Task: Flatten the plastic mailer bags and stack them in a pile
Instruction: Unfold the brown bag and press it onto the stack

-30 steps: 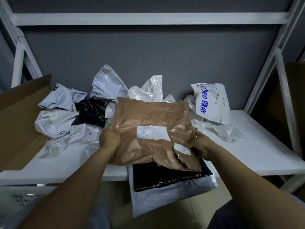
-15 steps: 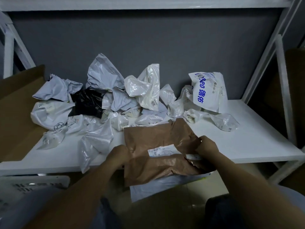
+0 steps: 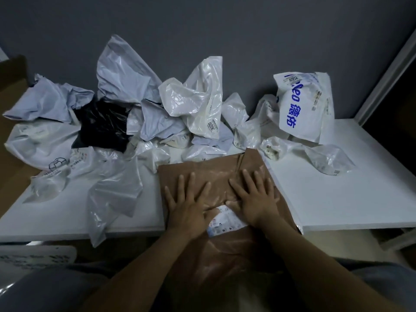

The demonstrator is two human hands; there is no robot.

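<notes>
both hands, left hand (image 3: 186, 206) and right hand (image 3: 255, 199), press flat with fingers spread on a brown mailer (image 3: 202, 174) at the table (image 3: 337, 199) edge; crumpled bags (image 3: 191, 104) at 12 o'clock.

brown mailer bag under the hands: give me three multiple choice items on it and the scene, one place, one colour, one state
1. Where does the brown plastic mailer bag lie?
A. on the cardboard at the left
B. at the front of the white shelf, overhanging its edge
C. leaning on the grey wall

2. What colour is the large print on the upright white plastic bag at the right rear?
A. red
B. blue
C. green

3. How are the left hand and right hand?
A. both flat, fingers spread, pressing the brown bag
B. both clutching its edges
C. one hanging idle

Answers: B, the bag's near part hangs past the shelf edge; B, the characters are blue; A, both palms lie on it.
</notes>
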